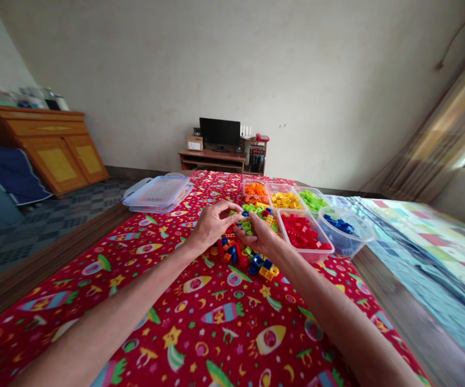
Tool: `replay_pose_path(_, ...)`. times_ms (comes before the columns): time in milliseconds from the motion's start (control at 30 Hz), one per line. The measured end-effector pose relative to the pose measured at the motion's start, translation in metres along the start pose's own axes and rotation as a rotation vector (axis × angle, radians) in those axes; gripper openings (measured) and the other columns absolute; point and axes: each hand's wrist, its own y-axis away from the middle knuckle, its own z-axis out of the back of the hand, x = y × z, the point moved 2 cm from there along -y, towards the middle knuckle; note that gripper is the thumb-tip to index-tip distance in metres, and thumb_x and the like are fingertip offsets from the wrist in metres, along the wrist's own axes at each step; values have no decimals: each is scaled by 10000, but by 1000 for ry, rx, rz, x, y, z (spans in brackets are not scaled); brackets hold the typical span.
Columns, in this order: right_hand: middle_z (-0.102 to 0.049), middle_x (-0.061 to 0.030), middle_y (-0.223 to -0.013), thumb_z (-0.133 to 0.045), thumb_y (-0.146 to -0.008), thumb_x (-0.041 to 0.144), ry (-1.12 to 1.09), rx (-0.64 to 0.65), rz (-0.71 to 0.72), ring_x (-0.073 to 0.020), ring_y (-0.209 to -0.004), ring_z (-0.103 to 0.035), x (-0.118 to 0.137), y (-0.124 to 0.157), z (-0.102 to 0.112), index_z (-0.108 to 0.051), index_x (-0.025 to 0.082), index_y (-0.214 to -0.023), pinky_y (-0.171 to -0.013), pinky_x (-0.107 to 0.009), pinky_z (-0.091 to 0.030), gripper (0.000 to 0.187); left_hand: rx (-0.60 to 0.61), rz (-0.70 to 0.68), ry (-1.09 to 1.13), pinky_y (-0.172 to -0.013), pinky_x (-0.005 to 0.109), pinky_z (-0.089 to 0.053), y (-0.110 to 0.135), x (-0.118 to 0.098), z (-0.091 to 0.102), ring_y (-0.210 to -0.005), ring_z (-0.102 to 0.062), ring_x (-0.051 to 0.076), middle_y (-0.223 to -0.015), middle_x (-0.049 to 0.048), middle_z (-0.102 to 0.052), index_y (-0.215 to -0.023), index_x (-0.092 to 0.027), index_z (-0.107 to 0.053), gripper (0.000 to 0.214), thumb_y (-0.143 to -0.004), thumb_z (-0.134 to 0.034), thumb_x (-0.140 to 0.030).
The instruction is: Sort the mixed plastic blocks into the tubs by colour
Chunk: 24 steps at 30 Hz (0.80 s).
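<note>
My left hand (213, 224) is over the pile of mixed building blocks (232, 251), its thumb and fingertips pinched together; what they hold, if anything, is too small to make out. Just beside it, my right hand (260, 235) is cupped with its fingers curled round green building blocks (247, 228). The fingertips of both hands nearly meet. Red, blue, yellow, orange and green blocks lie loose around and beneath them.
Right of the pile stand clear containers of orange blocks (255, 190), yellow blocks (286, 200), green blocks (313, 199) and red blocks (303, 231). A round tub (355, 244) holds blue blocks. Stacked plastic lids (158, 191) lie at left on the red patterned cloth (216, 333).
</note>
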Motion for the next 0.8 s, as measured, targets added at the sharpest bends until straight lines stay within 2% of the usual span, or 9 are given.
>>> replay_pose_path(133, -469, 53, -483, -441, -925, 403, -49, 8, -65, -67, -385, -449, -8, 1, -11, -454, 192, -761, -282, -96, -146, 267, 76, -94, -97, -826, 307, -508, 4, -7, -9, -868, -652, 187, -959, 51, -704, -911, -183, -675, 171, -819, -591, -301)
replay_pose_path(233, -451, 62, -464, -436, -929, 387, -72, 10, -67, -61, -369, -425, -7, 3, -13, -460, 190, -742, -278, -102, -137, 273, 48, -129, -148, -913, 335, -482, 6, -6, -10, -1002, -624, 210, -1061, 73, -677, -1000, -178, -653, 219, -836, -575, -301)
replay_pose_path(300, -466, 52, -481, -425, -931, 369, -79, 41, -75, -56, -380, -427, -4, 4, -12, -465, 183, -731, -277, -99, -136, 276, 28, -104, -129, -916, 331, -485, 6, -3, -8, -1051, -608, 214, -1123, 84, -651, -1080, -178, -620, 281, -864, -541, -341)
replay_pose_path(400, -523, 24, -540, -489, -894, 334, -45, 103, -70, -51, -418, -460, -1, 5, -9, -500, 166, -747, -278, -91, -136, 224, 28, -9, -36, -833, 296, -522, 5, 4, -6, -1006, -634, 195, -1160, 93, -634, -1167, -177, -566, 355, -925, -418, -390)
replay_pose_path(500, -567, 10, -592, -605, -797, 242, 25, 98, 6, -32, -427, -445, 2, 6, -6, -533, 144, -775, -289, -83, -142, 123, 6, 35, -34, -839, 289, -519, 3, 12, -3, -1002, -636, 188, -1144, 93, -646, -1160, -170, -567, 377, -946, -340, -381)
replay_pose_path(600, -541, 42, -566, -657, -704, 178, 92, 66, 89, -8, -399, -366, 3, 6, -4, -532, 140, -753, -302, -86, -132, 139, -19, 13, -117, -894, 298, -493, 1, 19, 2, -1031, -618, 192, -1111, 86, -661, -1100, -167, -599, 360, -936, -342, -357)
replay_pose_path(700, -493, 69, -527, -673, -663, 208, 194, 33, 153, -3, -384, -306, 6, 6, 0, -501, 152, -680, -312, -108, -131, 182, -21, -30, -247, -922, 308, -472, -1, 28, 8, -1011, -614, 192, -1071, 85, -665, -1028, -165, -628, 351, -926, -338, -335)
replay_pose_path(800, -428, 87, -469, -662, -671, 272, 419, -23, 263, -9, -369, -277, 15, 7, 7, -477, 162, -612, -326, -139, -153, 223, -38, -87, -357, -944, 327, -455, 1, 42, 13, -1004, -603, 199, -1033, 92, -662, -964, -162, -645, 362, -916, -325, -325)
